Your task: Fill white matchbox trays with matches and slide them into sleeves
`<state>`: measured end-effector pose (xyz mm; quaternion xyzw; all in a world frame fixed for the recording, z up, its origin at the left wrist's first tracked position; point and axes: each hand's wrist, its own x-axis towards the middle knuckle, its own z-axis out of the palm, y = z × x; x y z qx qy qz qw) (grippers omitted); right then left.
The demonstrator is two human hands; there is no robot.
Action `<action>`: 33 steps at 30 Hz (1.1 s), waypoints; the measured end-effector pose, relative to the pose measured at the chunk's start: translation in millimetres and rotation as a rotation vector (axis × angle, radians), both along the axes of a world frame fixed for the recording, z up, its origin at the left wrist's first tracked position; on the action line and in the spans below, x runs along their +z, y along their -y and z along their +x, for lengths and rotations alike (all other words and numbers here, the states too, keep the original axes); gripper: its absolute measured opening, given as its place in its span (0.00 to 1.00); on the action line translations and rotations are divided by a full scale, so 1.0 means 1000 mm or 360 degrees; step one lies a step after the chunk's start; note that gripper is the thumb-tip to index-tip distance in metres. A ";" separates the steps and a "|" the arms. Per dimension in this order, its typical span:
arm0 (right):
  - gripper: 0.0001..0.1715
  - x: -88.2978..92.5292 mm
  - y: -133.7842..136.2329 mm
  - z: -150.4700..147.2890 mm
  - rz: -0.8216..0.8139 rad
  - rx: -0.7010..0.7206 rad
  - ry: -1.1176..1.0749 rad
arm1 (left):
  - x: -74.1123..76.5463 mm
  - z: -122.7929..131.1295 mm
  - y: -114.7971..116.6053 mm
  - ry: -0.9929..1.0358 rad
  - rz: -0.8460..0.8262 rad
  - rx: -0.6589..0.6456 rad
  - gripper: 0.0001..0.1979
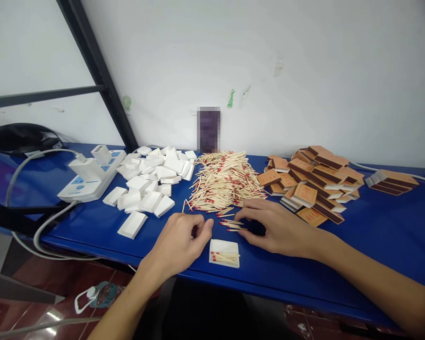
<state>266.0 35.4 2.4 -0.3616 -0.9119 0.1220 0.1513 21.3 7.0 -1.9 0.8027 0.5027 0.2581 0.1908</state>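
Your right hand [281, 229], right of centre frame, has its grip apart around loose matches [233, 225]; your left hand [179, 243] is curled, its hold undeterminable. Step judged in hand: gathering matches. Next move calls for aligned heads before the part-filled white tray [227, 246], lower centre.

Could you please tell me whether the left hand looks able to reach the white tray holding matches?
Probably yes: the left hand is close to the white tray, and nothing visible stands between them; the right hand is on the other side.
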 end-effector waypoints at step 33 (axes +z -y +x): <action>0.05 0.005 0.005 -0.010 -0.0333 -0.0314 0.0036 | 0.001 -0.001 0.009 -0.0316 0.0062 -0.0431 0.35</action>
